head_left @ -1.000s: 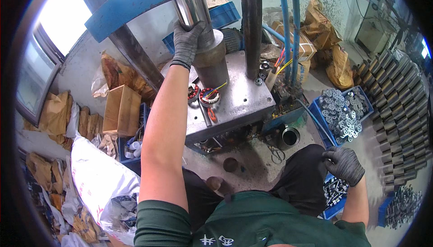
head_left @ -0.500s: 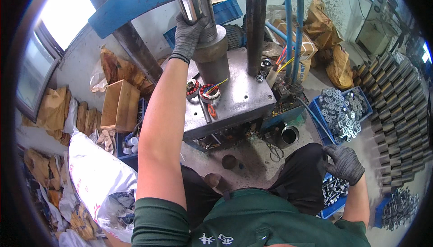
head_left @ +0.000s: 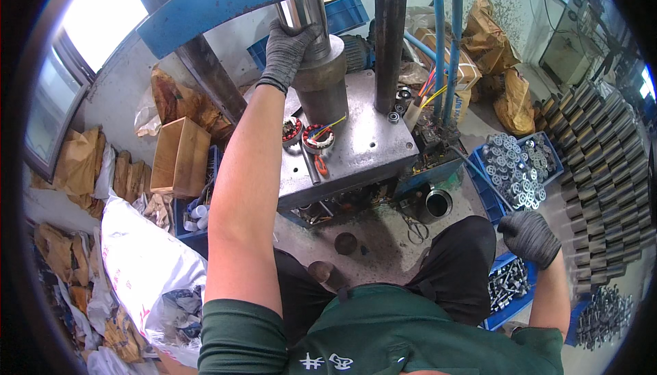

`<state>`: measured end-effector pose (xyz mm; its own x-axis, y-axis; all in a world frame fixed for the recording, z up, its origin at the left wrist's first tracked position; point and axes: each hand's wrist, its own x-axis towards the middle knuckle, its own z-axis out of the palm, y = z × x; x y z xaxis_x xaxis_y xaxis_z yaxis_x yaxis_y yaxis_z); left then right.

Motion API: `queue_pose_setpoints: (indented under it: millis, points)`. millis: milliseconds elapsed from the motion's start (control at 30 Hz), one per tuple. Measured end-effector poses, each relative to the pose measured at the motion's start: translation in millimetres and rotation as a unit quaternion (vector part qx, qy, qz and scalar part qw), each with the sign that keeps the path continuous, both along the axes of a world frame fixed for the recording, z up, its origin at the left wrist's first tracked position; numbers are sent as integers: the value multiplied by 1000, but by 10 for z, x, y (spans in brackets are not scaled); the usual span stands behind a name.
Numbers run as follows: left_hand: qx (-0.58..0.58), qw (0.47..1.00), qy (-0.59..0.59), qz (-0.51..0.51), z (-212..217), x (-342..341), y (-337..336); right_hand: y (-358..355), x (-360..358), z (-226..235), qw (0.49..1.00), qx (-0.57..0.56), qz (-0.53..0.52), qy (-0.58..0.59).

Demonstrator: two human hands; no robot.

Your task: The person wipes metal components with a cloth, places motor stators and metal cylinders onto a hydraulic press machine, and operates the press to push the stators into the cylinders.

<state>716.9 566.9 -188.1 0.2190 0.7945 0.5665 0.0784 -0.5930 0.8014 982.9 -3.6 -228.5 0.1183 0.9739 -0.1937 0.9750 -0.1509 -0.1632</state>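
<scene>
so, left hand [head_left: 284, 48] wraps the steel rod [head_left: 312, 11]; right hand [head_left: 532, 239] curled, contents hidden.

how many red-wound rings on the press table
2: one ring beside the left forearm, the other ring to the right with coloured wires; the arm may hide more.
</scene>
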Motion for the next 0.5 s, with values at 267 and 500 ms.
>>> queue_pose_setpoints:
  millis: [267, 500]
  points:
    - [-26, 1000, 0, 8, -17, 7, 9, 64, -26, 139, 994, -103, 29, -10]
    - [-13, 1000, 3, 14, -50, 6, 19, 27, 37, 53, 998, -35, 42, 37]
